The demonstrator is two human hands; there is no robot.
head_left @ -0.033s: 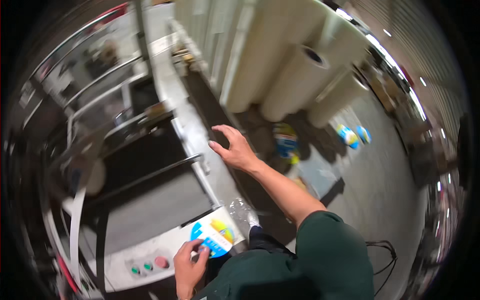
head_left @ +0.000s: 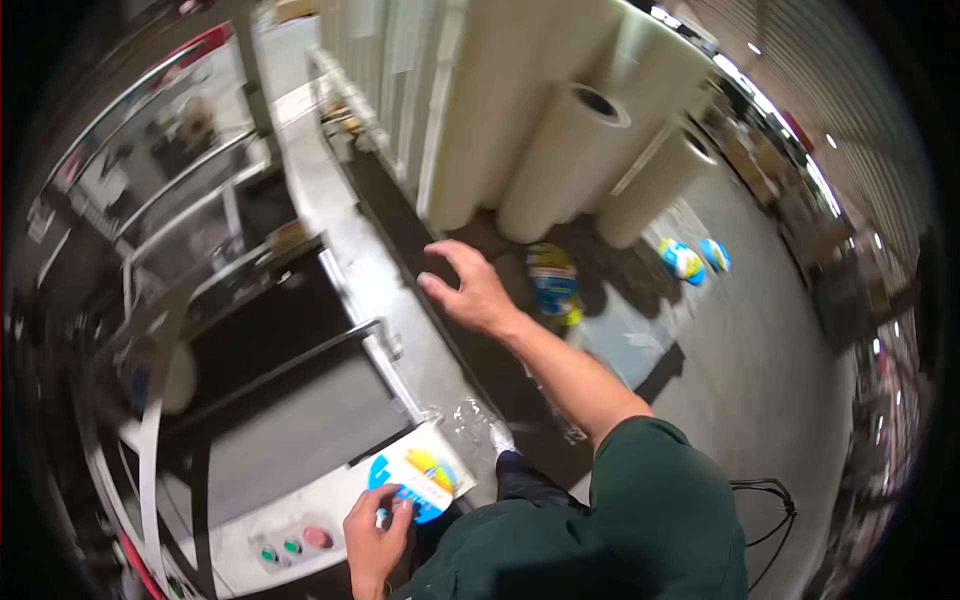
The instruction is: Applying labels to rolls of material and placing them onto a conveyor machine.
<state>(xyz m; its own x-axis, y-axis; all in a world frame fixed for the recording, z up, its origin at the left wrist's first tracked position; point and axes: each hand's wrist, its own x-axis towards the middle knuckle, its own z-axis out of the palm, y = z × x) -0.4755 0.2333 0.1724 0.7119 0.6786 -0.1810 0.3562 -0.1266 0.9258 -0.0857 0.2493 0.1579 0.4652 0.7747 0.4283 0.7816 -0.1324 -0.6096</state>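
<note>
My left hand (head_left: 376, 532) is at the front corner of a machine, near its buttons. Its thumb and fingers close on the lower left edge of a flat rounded blue, yellow and white printed piece (head_left: 428, 482), over the pale machine panel (head_left: 240, 535). Stretched forward, my right hand (head_left: 472, 290) is above the dark strip beside the machine. Its fingers are curved and apart from the thumb, with nothing between them.
Green and red buttons (head_left: 318, 538) sit on the panel. A metal bar (head_left: 290, 355) crosses the machine. Tall pale rolls (head_left: 560, 165) stand ahead. Colourful bundles (head_left: 682, 262) and clear crumpled film (head_left: 474, 420) lie on the floor. A black cable (head_left: 775, 490) loops at right.
The view has turned slightly, so the machine and rolls sit further left. Both hands keep nearly the same pose, the left still at the printed piece.
</note>
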